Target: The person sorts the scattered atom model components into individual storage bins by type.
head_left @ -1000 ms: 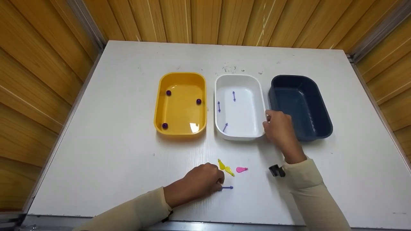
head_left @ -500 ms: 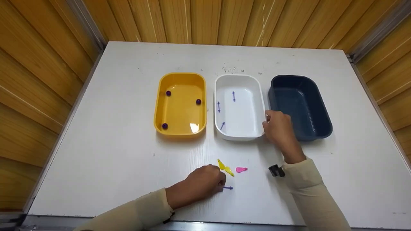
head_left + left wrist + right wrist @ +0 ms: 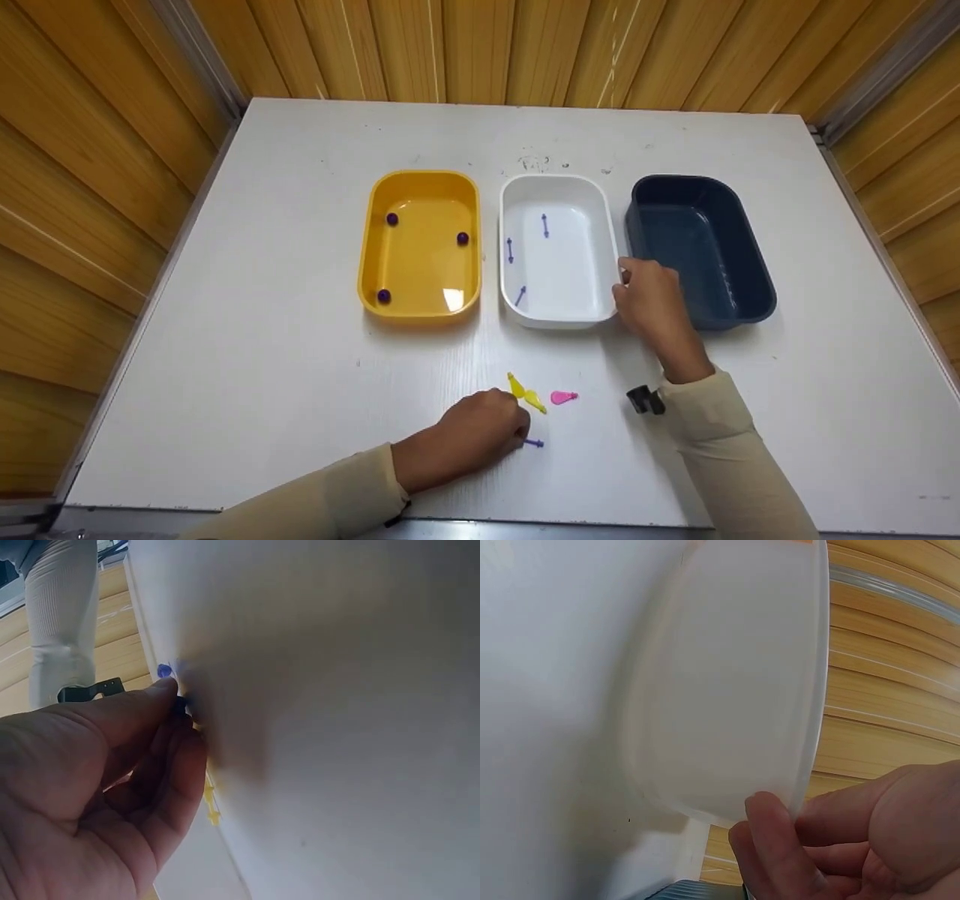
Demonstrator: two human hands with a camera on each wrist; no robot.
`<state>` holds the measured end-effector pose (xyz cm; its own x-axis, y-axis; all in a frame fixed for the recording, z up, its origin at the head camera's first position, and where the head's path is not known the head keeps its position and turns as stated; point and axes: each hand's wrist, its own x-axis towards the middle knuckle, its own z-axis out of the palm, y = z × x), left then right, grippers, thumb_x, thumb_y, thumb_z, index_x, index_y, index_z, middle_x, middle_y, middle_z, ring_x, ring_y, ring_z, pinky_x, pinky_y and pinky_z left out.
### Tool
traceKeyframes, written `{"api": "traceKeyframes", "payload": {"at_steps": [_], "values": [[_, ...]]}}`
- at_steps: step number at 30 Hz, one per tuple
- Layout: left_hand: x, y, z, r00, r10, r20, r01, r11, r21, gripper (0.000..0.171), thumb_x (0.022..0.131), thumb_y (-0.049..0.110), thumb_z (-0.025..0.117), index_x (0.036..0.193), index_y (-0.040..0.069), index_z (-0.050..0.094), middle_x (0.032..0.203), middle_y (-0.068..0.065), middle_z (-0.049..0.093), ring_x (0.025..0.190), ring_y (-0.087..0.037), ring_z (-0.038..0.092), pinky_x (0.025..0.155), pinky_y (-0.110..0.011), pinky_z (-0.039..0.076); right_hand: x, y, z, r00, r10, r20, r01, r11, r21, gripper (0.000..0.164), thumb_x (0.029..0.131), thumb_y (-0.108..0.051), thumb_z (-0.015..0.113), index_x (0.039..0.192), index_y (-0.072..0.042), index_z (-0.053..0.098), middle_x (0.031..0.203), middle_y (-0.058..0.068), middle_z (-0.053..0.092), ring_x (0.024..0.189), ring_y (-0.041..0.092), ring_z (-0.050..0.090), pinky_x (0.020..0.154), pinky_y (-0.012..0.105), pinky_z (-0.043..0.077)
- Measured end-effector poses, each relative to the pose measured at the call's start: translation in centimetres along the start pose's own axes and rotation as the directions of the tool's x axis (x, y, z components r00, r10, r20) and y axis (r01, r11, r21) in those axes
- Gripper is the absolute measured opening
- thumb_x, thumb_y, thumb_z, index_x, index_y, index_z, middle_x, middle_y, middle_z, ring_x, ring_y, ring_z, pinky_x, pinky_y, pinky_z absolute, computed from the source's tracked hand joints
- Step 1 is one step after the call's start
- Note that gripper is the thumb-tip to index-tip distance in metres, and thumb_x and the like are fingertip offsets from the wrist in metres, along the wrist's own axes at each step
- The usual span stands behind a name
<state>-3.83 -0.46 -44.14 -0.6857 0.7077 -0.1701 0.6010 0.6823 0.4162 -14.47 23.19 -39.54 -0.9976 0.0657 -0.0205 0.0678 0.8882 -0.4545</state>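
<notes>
My left hand (image 3: pixel 484 431) is low over the front of the table, pinching a short purple stick with knobbed ends (image 3: pixel 534 443) between thumb and fingertips. In the left wrist view a knob of the stick (image 3: pixel 165 670) shows beyond the thumb, and the fingers hide the rest. Just past the hand lie two yellow teardrop-shaped pieces (image 3: pixel 534 400) and a pink one (image 3: pixel 562 397). My right hand (image 3: pixel 651 304) grips the right rim of a white bin (image 3: pixel 559 321), fingers bent against its wall in the right wrist view. Inside that bin are three similar purple sticks (image 3: pixel 545 225).
Left of the white bin stands a yellow bin (image 3: pixel 420 311) holding three dark purple balls (image 3: pixel 463 238). A navy bin (image 3: pixel 757 247) stands on the right, partly behind the right hand. Wood-panelled walls (image 3: pixel 480 52) enclose the white table (image 3: pixel 247 337) at the back and sides.
My left hand has shifted slightly right and toward the front edge, the purple stick at its fingertips tilting a little. One stick in the white bin slid slightly left. The right hand stays put.
</notes>
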Motion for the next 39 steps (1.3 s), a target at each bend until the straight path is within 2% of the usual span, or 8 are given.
{"api": "traceKeyframes", "payload": {"at_steps": [3, 10, 14, 17, 21, 31, 34, 39], "values": [[0.0, 0.1, 0.1, 1.0, 0.006, -0.014, -0.005, 1.0, 0.015, 0.007, 0.085, 0.016, 0.071, 0.084, 0.017, 0.077, 0.074, 0.004, 0.069, 0.066, -0.002, 0.052, 0.062, -0.015, 0.049, 0.1, 0.0, 0.0, 1.0, -0.001, -0.001, 0.001, 1.0, -0.003, 0.014, 0.087, 0.0, 0.053, 0.096, 0.002, 0.064, 0.093, 0.021, 0.067, 0.082, 0.033, 0.056, 0.067, 0.04, 0.046], [0.1, 0.0, 0.1, 0.999, 0.021, -0.04, -0.019, 0.999, 0.047, 0.009, 0.086, 0.015, 0.069, 0.085, 0.015, 0.078, 0.075, 0.002, 0.07, 0.064, -0.002, 0.053, 0.062, -0.015, 0.05, -0.1, -0.1, 0.0, 0.999, 0.025, 0.024, -0.025, 0.999, 0.022, 0.03, 0.088, 0.0, 0.054, 0.117, 0.003, 0.063, 0.109, 0.025, 0.067, 0.095, 0.037, 0.061, 0.077, 0.047, 0.052], [0.1, 0.0, -0.3, 0.994, 0.042, -0.101, -0.034, 0.996, 0.083, 0.01, 0.084, 0.013, 0.069, 0.079, 0.015, 0.077, 0.072, 0.003, 0.069, 0.063, -0.002, 0.052, 0.057, -0.015, 0.048, 0.0, 0.0, 0.0, 1.0, 0.019, 0.019, -0.02, 1.0, 0.015, 0.026, 0.088, -0.001, 0.054, 0.112, 0.002, 0.064, 0.107, 0.024, 0.068, 0.096, 0.037, 0.061, 0.077, 0.047, 0.051], [0.3, 0.0, -0.9, 0.99, 0.05, -0.135, -0.038, 0.995, 0.093, 0.01, 0.084, 0.012, 0.069, 0.079, 0.015, 0.077, 0.073, 0.003, 0.069, 0.064, -0.002, 0.054, 0.058, -0.015, 0.05, 0.0, 0.0, 0.0, 1.0, 0.012, 0.007, -0.012, 1.0, 0.006, 0.019, 0.088, -0.002, 0.054, 0.103, 0.002, 0.065, 0.101, 0.022, 0.069, 0.091, 0.036, 0.06, 0.073, 0.044, 0.05], [0.7, 0.0, -1.9, 0.987, 0.05, -0.152, -0.036, 0.995, 0.094, 0.01, 0.085, 0.012, 0.068, 0.086, 0.015, 0.078, 0.077, 0.003, 0.071, 0.067, -0.002, 0.057, 0.063, -0.014, 0.052, 0.0, 0.0, 0.0, 1.0, 0.018, 0.011, -0.018, 1.0, 0.002, 0.018, 0.089, -0.002, 0.055, 0.104, 0.002, 0.065, 0.1, 0.022, 0.068, 0.088, 0.034, 0.059, 0.07, 0.042, 0.049], [2.3, -0.2, -5.0, 0.976, 0.022, -0.218, -0.017, 1.0, 0.024, 0.015, 0.087, 0.01, 0.064, 0.09, 0.015, 0.077, 0.08, 0.002, 0.07, 0.068, -0.006, 0.055, 0.056, -0.01, 0.044, 0.0, 0.0, -0.1, 0.998, 0.049, 0.042, -0.05, 0.999, 0.01, 0.039, 0.09, -0.002, 0.053, 0.128, 0.003, 0.057, 0.115, 0.027, 0.065, 0.104, 0.039, 0.061, 0.084, 0.05, 0.052], [2.9, -0.4, -5.8, 0.967, 0.018, -0.255, -0.014, 1.0, 0.019, 0.013, 0.089, 0.013, 0.064, 0.091, 0.014, 0.077, 0.081, 0.002, 0.07, 0.069, -0.007, 0.055, 0.058, -0.011, 0.045, 0.0, 0.0, -0.1, 0.997, 0.056, 0.049, -0.056, 0.998, 0.008, 0.042, 0.09, -0.003, 0.053, 0.132, 0.003, 0.054, 0.118, 0.027, 0.064, 0.108, 0.039, 0.061, 0.086, 0.05, 0.052], [4.1, -0.9, -6.7, 0.942, 0.014, -0.334, 0.01, 0.997, 0.071, 0.014, 0.09, 0.016, 0.062, 0.089, 0.014, 0.076, 0.079, 0.001, 0.069, 0.068, -0.009, 0.056, 0.058, -0.015, 0.047, 0.0, 0.0, 0.0, 0.998, 0.052, 0.04, -0.052, 0.999, 0.004, 0.041, 0.09, -0.002, 0.054, 0.131, 0.002, 0.055, 0.117, 0.026, 0.065, 0.109, 0.04, 0.061, 0.086, 0.051, 0.052]]}}
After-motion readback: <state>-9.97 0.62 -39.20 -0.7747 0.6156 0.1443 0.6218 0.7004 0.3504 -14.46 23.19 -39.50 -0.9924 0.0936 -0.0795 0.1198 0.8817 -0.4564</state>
